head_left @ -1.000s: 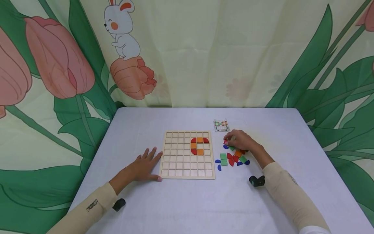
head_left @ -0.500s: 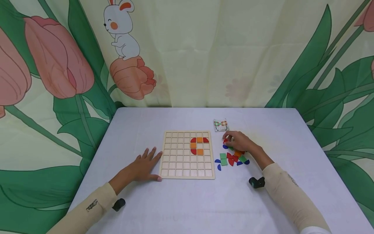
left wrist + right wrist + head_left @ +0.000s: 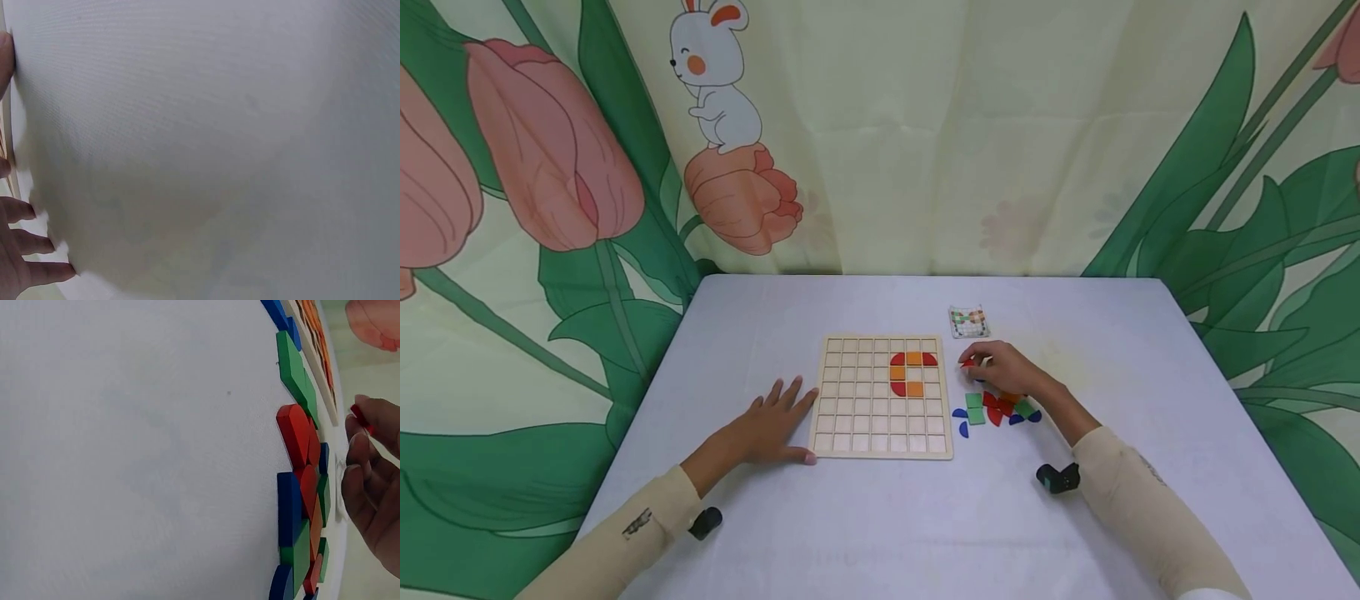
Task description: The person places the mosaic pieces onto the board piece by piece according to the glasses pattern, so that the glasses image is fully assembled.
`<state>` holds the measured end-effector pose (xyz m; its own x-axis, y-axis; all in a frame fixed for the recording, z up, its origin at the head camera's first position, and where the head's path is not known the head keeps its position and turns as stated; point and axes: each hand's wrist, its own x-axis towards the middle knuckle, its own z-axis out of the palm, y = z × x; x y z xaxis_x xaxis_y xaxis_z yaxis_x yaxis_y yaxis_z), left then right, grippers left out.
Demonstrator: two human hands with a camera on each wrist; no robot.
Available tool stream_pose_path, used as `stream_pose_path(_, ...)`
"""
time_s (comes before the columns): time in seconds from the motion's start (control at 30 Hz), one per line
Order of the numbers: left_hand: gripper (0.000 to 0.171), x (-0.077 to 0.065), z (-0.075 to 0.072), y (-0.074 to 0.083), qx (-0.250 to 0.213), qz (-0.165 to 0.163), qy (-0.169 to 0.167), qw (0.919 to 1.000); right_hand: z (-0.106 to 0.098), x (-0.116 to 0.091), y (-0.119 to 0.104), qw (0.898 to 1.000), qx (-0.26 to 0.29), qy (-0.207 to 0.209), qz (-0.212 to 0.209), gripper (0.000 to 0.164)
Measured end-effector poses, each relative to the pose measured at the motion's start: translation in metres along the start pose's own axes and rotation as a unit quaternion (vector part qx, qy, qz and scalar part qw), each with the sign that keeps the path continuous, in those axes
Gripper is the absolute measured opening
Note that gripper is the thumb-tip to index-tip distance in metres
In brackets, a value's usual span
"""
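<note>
My right hand [image 3: 1003, 367] pinches a small red piece [image 3: 967, 363] between thumb and fingers, just right of the wooden grid board [image 3: 857, 425]. The same red piece [image 3: 362, 419] shows at the fingertips in the right wrist view. Spread flat on the table, my left hand [image 3: 771, 427] touches the board's left edge with its fingertips and thumb. Several red pieces [image 3: 898, 388] and orange squares [image 3: 914, 389] sit in cells at the board's upper right. In the left wrist view only some fingers [image 3: 47, 272] show at the edge.
Loose pieces lie right of the board: green squares [image 3: 974, 415], red quarter shapes [image 3: 994, 416], blue half-rounds [image 3: 964, 429] and an orange piece, partly under my right hand. A small pattern card [image 3: 968, 322] lies behind them on the white table [image 3: 880, 525].
My right hand has lifted the red piece from the loose pile and moved slightly left toward the board. The left hand and the pieces on the board have stayed put.
</note>
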<state>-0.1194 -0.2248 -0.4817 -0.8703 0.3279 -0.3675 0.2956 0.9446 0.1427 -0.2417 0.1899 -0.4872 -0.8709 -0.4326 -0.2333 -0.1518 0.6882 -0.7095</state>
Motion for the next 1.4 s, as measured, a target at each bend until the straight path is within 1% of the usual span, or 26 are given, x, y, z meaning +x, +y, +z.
stream_pose_path(0.17,0.112,0.002,0.003,-0.003,0.007,0.006,0.004,1.0000,0.005,-0.001,-0.004,1.000,0.017,-0.013,-0.001,0.027)
stream_pose_path(0.3,0.112,0.004,0.004,-0.005,0.001,0.011,0.008,0.9999,0.009,-0.003,-0.005,0.999,0.037,-0.024,0.003,0.030)
stream_pose_path(0.43,0.112,0.004,0.004,-0.005,0.002,0.009,0.005,0.9999,0.013,-0.006,-0.007,0.998,0.054,-0.039,-0.008,0.033)
stream_pose_path(0.53,0.112,0.002,0.004,-0.005,-0.001,0.010,0.007,0.9999,0.016,-0.008,-0.008,0.997,0.060,-0.046,-0.023,0.034)
stream_pose_path(0.73,0.112,0.002,0.005,-0.004,0.001,0.011,0.009,0.9999,0.022,-0.008,-0.011,0.996,0.067,-0.055,-0.037,0.035)
stream_pose_path(0.87,0.112,0.003,0.006,-0.005,0.003,0.008,0.006,0.9999,0.025,-0.007,-0.015,0.996,0.065,-0.057,-0.034,0.035)
stream_pose_path(1.1,0.113,0.004,0.006,-0.006,0.004,0.006,0.005,1.0000,0.034,-0.005,-0.019,0.997,0.061,-0.043,-0.027,0.032)
stream_pose_path(1.3,0.114,0.005,0.008,-0.007,0.006,0.008,0.011,0.9999,0.038,-0.004,-0.019,0.997,0.059,-0.041,-0.031,0.031)
stream_pose_path(1.4,0.113,0.005,0.008,-0.007,0.005,0.007,0.012,0.9999,0.038,-0.004,-0.021,0.997,0.055,-0.038,-0.026,0.031)
